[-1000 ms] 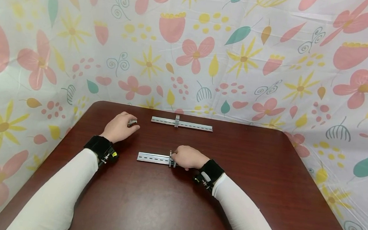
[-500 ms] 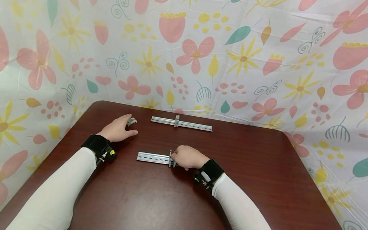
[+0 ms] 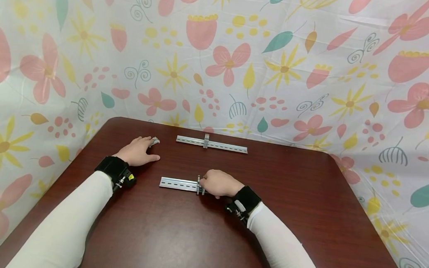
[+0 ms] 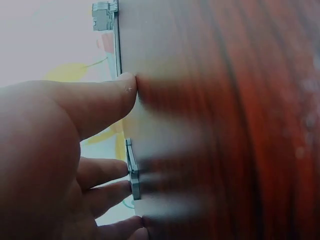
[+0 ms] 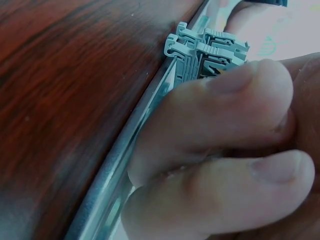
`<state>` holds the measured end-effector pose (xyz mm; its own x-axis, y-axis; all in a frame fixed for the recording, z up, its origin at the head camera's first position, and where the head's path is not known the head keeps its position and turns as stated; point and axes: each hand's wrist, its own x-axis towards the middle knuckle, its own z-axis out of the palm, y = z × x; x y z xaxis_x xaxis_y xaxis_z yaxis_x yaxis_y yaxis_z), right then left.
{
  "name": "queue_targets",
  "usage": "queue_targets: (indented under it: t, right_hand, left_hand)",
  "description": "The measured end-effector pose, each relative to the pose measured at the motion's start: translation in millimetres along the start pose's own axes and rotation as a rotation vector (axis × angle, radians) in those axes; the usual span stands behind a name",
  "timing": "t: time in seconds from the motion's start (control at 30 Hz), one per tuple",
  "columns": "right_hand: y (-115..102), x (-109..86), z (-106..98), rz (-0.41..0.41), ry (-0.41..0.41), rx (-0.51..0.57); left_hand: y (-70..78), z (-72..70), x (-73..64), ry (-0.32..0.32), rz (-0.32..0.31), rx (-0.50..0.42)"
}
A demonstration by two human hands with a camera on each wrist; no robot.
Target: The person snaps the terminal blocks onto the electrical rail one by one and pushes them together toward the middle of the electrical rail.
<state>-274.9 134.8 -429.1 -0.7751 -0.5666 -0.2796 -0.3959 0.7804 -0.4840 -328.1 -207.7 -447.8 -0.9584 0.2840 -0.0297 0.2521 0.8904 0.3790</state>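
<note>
My left hand [image 3: 135, 151] lies over the back left of the table, thumb spread away from the fingers. At its fingertips a small grey terminal block [image 3: 155, 141] lies on the tabletop; the left wrist view shows this block [image 4: 133, 175] edge-on beside the fingers, with the thumb well apart. My right hand [image 3: 220, 183] grips the near slotted metal DIN rail [image 3: 177, 184] with curled fingers, covering its right part. Grey terminal blocks [image 5: 207, 52] sit on that rail just beyond those fingers in the right wrist view.
Behind, a second DIN rail [image 3: 228, 147] lies across the table with grey terminal blocks [image 3: 206, 141] clipped near its middle. The dark wooden table [image 3: 177, 239] ends at a flowered cloth [image 3: 225, 89] at the back and sides.
One second ago my left hand held the small terminal block between thumb and fingers. It has let go, the thumb has spread, and the hand has drawn slightly back. The right hand stays still.
</note>
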Motion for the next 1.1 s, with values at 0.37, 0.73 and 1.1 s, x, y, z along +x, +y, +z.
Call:
queue_targets:
  t: [0.37,0.73,1.1]
  right_hand:
    - [0.8,0.4,0.5,-0.005,0.009,-0.003]
    - [2.8,0.5,1.3,-0.004,0.005,0.006]
    - [2.4,0.4,1.2,-0.003,0.009,0.002]
  left_hand:
    - [-5.2,-1.0,3.7,0.118,-0.021,0.005]
    - [-6.7,0.0,5.5,0.171,0.017,0.028]
    - [-5.9,-0.7,3.8,0.186,0.016,0.036]
